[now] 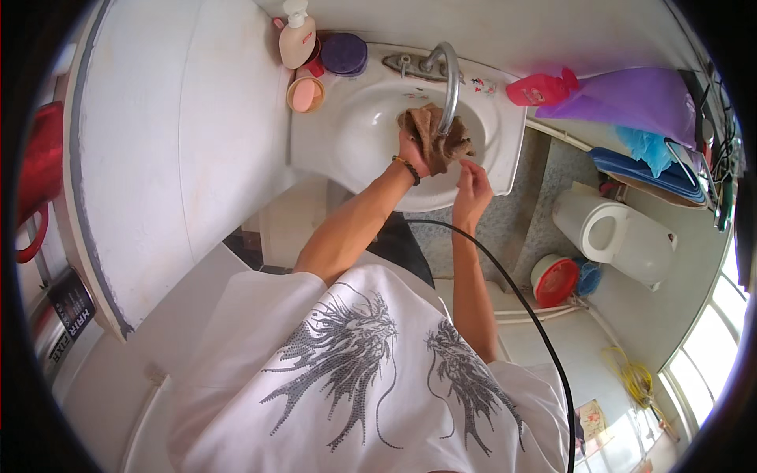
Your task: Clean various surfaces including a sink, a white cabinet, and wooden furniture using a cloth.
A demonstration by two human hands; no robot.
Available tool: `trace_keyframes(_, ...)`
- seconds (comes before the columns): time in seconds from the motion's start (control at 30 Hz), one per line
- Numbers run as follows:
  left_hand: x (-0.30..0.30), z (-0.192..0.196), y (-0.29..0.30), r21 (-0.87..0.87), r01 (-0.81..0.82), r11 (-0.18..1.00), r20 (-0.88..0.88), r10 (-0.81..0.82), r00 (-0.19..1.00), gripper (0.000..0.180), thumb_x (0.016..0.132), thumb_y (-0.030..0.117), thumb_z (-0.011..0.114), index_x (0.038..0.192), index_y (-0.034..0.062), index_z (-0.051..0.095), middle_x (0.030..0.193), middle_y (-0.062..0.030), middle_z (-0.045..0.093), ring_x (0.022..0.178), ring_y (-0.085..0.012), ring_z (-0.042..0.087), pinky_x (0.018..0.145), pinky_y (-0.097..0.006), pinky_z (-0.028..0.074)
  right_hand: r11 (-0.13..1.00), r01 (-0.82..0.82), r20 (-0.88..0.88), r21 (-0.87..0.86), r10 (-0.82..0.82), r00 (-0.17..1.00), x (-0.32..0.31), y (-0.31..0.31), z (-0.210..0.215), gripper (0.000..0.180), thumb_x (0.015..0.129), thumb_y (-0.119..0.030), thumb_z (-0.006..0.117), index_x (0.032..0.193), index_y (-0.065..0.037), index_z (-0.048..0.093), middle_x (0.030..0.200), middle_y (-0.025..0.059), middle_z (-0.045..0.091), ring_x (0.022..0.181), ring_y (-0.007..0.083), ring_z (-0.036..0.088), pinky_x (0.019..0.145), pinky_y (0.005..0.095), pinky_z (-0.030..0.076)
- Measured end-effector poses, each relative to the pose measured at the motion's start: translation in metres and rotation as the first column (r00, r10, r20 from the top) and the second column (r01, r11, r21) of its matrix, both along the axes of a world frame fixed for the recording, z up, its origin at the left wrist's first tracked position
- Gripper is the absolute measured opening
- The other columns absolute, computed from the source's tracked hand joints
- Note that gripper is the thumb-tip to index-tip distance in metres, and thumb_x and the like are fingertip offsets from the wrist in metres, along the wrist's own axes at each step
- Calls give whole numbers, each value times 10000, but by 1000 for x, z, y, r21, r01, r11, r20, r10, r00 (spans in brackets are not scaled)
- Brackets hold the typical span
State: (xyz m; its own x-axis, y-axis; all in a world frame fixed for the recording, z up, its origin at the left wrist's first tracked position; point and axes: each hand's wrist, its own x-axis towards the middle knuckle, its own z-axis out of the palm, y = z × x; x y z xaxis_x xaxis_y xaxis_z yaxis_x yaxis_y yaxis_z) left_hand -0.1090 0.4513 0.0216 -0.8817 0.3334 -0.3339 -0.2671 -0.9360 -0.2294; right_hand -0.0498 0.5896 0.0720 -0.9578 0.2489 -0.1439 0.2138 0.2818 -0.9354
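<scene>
A crumpled brown cloth (432,140) is bunched up over the white sink (359,138), right under the curved metal faucet (451,79). My left hand (413,154), with a dark beaded bracelet at its wrist, is closed around the cloth's left and lower side. Just beside the cloth's lower right edge is my right hand (473,191), its fingers curled together. Whether those fingertips pinch a bit of the cloth is too small to tell. I cannot make out whether water is running from the spout.
On the sink's left corner stand a pump bottle (297,43), a purple round container (344,54) and pink soap (303,95) in a dish. A pink bottle (540,88) lies at the right rim. A toilet (611,232) and red basin (557,282) stand right. A black cable (512,284) crosses near my right arm.
</scene>
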Motion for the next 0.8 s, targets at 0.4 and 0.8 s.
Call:
trace_keyframes(0.4, -7, 2, 3, -142, 146, 979, -29, -152, 988, 571, 1045, 471, 424, 1397, 41, 551, 1391, -161, 604, 1274, -306, 590, 1123, -474, 462, 307, 213, 284, -927, 206, 937, -75, -19, -43, 458, 1059, -409, 473, 1361, -72, 548, 1327, 120, 617, 1242, 295, 583, 1097, 438, 456)
trace_keyframes(0.8, 0, 35, 8, -408, 408, 817, 347, -275, 897, 474, 1047, 478, 372, 1197, 136, 664, 1222, -60, 683, 1119, -203, 650, 978, -334, 493, 889, 198, 257, -412, -95, 962, -80, -14, -45, 290, 982, -279, 703, 1022, 7, 680, 890, 46, 682, 775, 153, 647, 730, 265, 513)
